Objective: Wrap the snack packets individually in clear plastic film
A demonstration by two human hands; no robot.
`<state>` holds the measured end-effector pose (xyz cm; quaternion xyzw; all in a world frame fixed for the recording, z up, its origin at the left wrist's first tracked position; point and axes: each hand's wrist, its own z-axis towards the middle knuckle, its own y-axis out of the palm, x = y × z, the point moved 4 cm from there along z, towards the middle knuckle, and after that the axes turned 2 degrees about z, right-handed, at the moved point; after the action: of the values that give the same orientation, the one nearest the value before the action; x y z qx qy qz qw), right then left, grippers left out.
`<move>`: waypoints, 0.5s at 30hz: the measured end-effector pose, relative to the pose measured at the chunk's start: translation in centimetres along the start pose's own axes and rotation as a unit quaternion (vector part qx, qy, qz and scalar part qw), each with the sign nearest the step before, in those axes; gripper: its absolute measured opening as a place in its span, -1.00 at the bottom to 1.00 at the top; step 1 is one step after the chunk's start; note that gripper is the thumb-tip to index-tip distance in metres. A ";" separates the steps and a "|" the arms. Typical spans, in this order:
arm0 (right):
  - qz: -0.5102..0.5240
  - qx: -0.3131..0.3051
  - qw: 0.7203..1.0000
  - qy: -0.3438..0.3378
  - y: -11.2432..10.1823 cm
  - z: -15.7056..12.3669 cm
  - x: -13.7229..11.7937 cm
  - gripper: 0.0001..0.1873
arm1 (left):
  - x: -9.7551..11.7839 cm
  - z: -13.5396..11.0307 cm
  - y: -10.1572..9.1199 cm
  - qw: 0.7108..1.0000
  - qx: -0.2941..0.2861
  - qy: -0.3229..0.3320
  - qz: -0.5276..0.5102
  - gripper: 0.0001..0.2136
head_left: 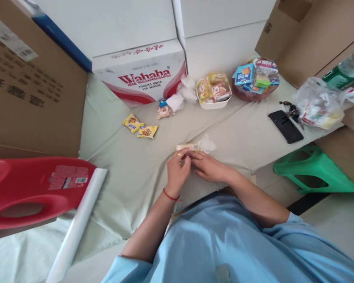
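My left hand (pixel 179 167), with a ring and a red string bracelet, is closed with its thumb and fingers drawn together. My right hand (pixel 209 165) meets it from the right, its fingertips pressed against the left ones. Whatever is pinched between them is too small and covered to make out. Just beyond the fingers lies a yellowish snack packet (pixel 191 147), partly hidden by the left hand. A crumpled clear plastic bag (pixel 208 144) touches its right end. Farther left, two yellow snack packets (pixel 147 131) lie on the cloth.
Along the back are a Wahaha water carton (pixel 147 76), small bags (pixel 165 109), a white container of snacks (pixel 214 104) and a brown bowl of packets (pixel 250 94). A phone (pixel 286 126) and plastic bag (pixel 321 106) lie right. A red plastic object (pixel 41 184) and white roll (pixel 79 220) are left.
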<state>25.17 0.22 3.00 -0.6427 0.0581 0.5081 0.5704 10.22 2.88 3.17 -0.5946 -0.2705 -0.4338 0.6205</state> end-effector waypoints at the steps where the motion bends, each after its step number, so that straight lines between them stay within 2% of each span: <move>1: 0.014 0.004 1.000 0.001 -0.3 -0.2 0.0 -0.64 | 0.1 0.1 0.7 0.998 -0.008 0.038 0.048 -0.72; 3: 0.035 0.031 0.998 0.031 -1.2 -0.6 0.2 -0.72 | 0.2 0.1 1.6 0.986 -0.019 0.096 0.138 -0.67; 5: 0.019 0.108 0.988 0.104 -2.6 -1.0 0.9 -0.71 | 0.0 0.1 2.2 0.971 -0.030 0.121 0.205 -0.62; 7: -0.051 0.203 0.959 0.191 -4.0 -1.3 2.0 -0.68 | 0.0 0.0 2.4 0.959 -0.038 0.131 0.247 -0.57; 9: -0.132 0.252 0.924 0.254 -4.7 -1.4 3.2 -0.59 | 0.2 -0.2 2.4 0.952 -0.045 0.136 0.272 -0.54; 11: -0.166 0.234 0.916 0.280 -4.6 -1.3 4.5 -0.56 | 0.4 -0.3 2.5 0.946 -0.049 0.134 0.292 -0.53; 13: -0.151 0.208 0.928 0.271 -4.2 -1.5 5.5 -0.73 | 0.5 -0.4 2.6 0.941 -0.051 0.131 0.309 -0.54; 15: -0.106 0.210 0.941 0.244 -4.0 -2.2 5.6 -0.84 | 0.5 -0.5 2.7 0.937 -0.052 0.133 0.319 -0.56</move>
<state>31.80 2.71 1.30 -0.6147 0.2321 0.2484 0.7117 12.65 2.06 2.18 -0.6180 0.0417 -0.3016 0.7248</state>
